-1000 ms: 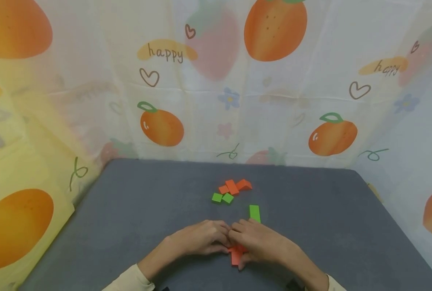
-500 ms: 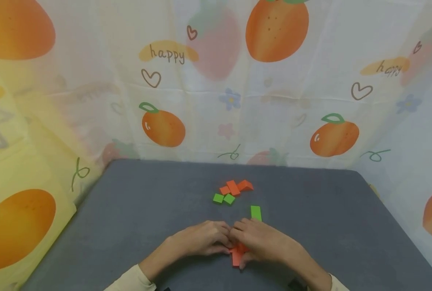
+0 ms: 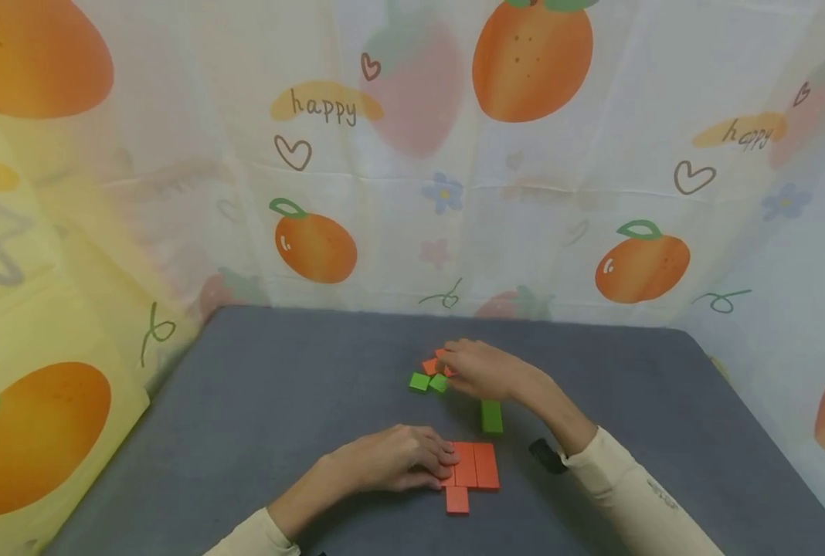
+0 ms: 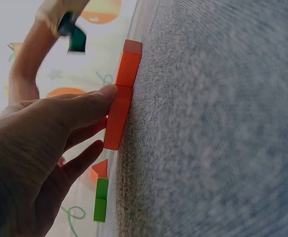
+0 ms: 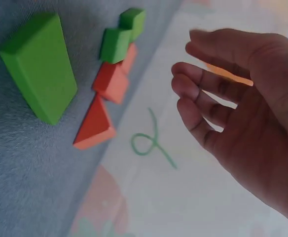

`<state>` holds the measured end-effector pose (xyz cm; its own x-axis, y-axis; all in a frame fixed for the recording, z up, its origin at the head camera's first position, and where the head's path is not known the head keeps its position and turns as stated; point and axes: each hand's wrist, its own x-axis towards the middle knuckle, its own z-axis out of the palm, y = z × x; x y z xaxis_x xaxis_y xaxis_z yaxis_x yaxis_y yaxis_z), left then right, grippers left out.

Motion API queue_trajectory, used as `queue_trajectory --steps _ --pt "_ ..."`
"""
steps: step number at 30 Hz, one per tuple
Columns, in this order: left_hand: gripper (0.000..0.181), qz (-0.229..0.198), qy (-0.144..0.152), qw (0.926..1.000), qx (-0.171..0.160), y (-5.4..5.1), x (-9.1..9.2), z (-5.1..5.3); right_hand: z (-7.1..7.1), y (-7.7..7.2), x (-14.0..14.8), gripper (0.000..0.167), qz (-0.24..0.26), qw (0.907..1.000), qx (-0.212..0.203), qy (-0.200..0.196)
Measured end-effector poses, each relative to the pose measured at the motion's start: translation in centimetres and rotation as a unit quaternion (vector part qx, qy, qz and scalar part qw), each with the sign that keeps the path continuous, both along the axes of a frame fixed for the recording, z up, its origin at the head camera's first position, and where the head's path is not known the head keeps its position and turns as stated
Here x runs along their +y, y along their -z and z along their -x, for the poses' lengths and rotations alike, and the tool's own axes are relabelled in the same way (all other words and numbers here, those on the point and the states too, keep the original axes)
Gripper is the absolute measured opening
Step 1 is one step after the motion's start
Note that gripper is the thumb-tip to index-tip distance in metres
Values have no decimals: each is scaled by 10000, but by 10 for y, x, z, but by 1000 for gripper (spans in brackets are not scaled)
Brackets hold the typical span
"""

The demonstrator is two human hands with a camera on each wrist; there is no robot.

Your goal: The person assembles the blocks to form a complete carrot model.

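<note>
In the head view, orange-red rectangular blocks (image 3: 476,465) lie side by side on the grey table, with a smaller orange-red block (image 3: 457,500) against their near edge. My left hand (image 3: 402,459) grips the leftmost block (image 4: 117,121), thumb at its near end and a fingertip at its far end; the fingers partly cover it. My right hand (image 3: 485,369) hovers over a group farther back, fingers loosely bent and holding nothing. Under it are small green cubes (image 5: 116,45), an orange-red block (image 5: 111,81) and a triangular orange-red block (image 5: 95,126), the triangle hidden in the head view.
A long green block (image 3: 492,418) lies between the right forearm and the assembled blocks. A fruit-printed cloth (image 3: 412,193) hangs behind the grey table (image 3: 301,371) and along both sides.
My right hand has left the near orange-red blocks and moved forward over the back group, uncovering the near blocks. My left hand has stayed in place.
</note>
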<state>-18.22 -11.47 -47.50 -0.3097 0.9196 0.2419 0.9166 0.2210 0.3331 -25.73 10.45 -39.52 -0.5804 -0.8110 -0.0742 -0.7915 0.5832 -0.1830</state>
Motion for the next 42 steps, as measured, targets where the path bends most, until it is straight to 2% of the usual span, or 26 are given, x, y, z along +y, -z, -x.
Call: queue_trajectory --steps 5,11,17,20,29,33,36,39,42 --pt "20 1 17 10000 -58 1 0 -1 23 14 -21 21 -290 9994 -88 193" --pt "21 97 -1 9999 -83 3 3 -2 31 31 -35 22 -583 9982 110 -25" --pt "20 99 -70 9999 -113 1 1 -3 37 32 -46 27 -335 9991 238 -73" --pt "20 72 -79 9999 -71 0 0 -3 43 33 -52 25 -197 9997 118 2" --pt "21 116 -133 9997 -167 1 0 -1 53 33 -63 21 -386 9980 -309 387" --pt "21 90 -85 9999 -118 2 1 0 51 33 -62 17 -309 9987 -104 383" --pt "21 40 -44 9999 -81 3 0 1 45 32 -58 13 -115 9988 343 329" --pt "21 -22 9 10000 -9 3 0 1 34 25 -52 15 146 9968 741 265" --pt "20 -32 33 9999 98 3 0 1 16 14 -41 15 380 9935 1064 93"
